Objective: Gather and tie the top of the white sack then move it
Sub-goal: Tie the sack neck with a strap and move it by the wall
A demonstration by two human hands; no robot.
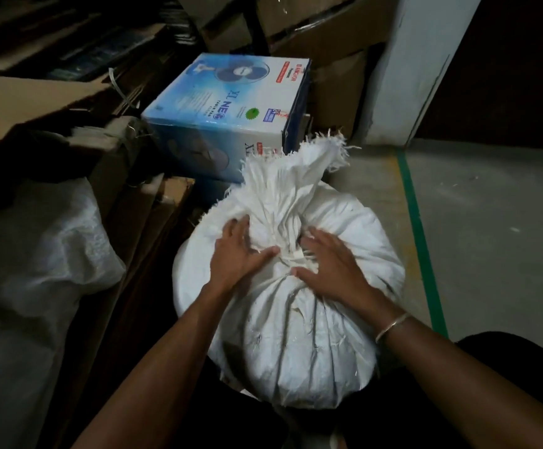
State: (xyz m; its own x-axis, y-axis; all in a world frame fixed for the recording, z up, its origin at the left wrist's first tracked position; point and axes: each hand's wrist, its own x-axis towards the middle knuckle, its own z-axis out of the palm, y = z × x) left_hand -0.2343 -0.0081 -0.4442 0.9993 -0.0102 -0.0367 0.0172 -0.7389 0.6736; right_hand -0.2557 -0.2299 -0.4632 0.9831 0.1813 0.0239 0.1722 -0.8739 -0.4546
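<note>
A full white woven sack [296,335] stands on the floor right in front of me. Its top is gathered into a neck [288,254] bound by a white tie, and the frayed mouth [296,176] fans out beyond it. My left hand [239,254] lies on the left side of the neck, fingers spread, thumb pointing at the tie. My right hand [328,260] lies on the right side, fingers spread over the cloth, thumb next to the knot. Neither hand visibly grips anything.
A blue and white table-fan box [221,115] stands just behind the sack. Brown cartons [37,92] are stacked at left and behind. Another pale sack [30,270] lies at left. Grey floor with a green line [420,241] and a white pillar [419,66] are at right.
</note>
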